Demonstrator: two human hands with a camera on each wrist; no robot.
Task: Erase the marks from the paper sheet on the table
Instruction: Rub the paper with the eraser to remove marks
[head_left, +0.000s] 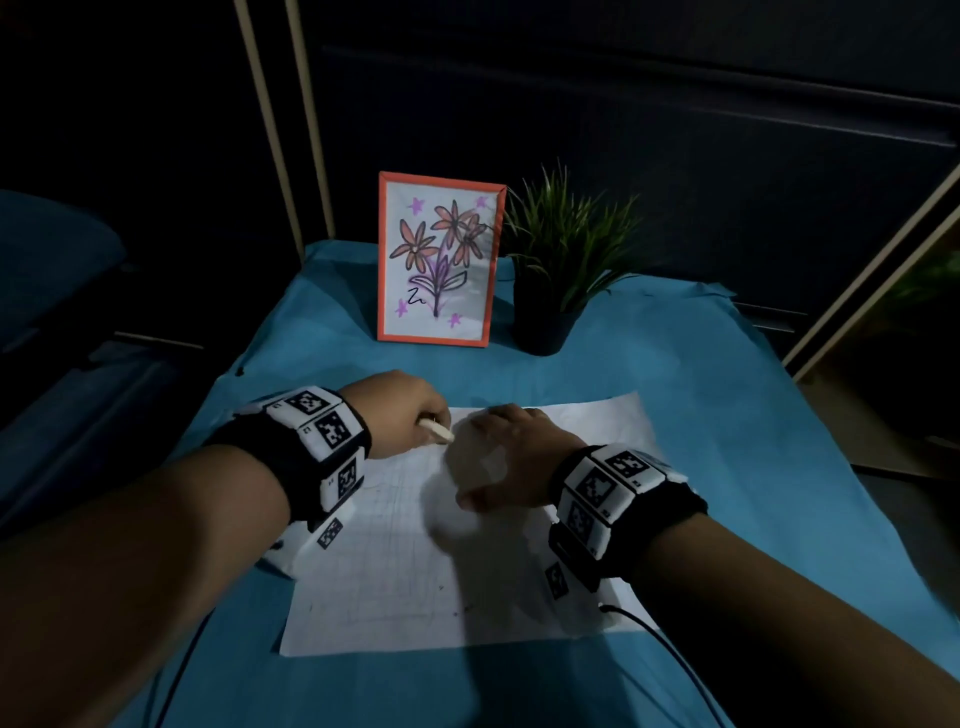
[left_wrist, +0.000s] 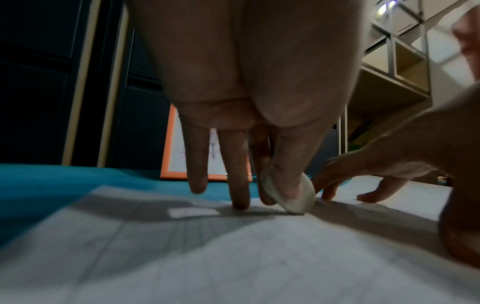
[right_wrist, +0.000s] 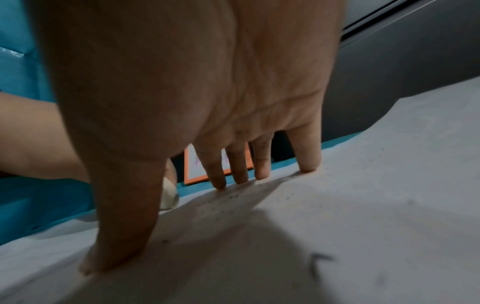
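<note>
Teal cloth (head_left: 649, 384) covers the table; the paper sheet (head_left: 395, 582) lies on it at centre, its far edge near my hands. I judge erasing is under way at the sheet's far-left corner: my left hand (head_left: 400, 410) pinches a white eraser (left_wrist: 288, 197) between thumb and fingers, its edge touching the paper; my right hand (head_left: 506, 457) lies flat, fingers spread, pinning the sheet at 3 o'clock of the eraser. Faint ruled lines and specks remain toward 6 o'clock; next I would work the eraser that way. Open cloth lies at 3 and 9 o'clock; a framed flower drawing (head_left: 439, 260) and potted plant (head_left: 561, 270) stand at 12 o'clock.
</note>
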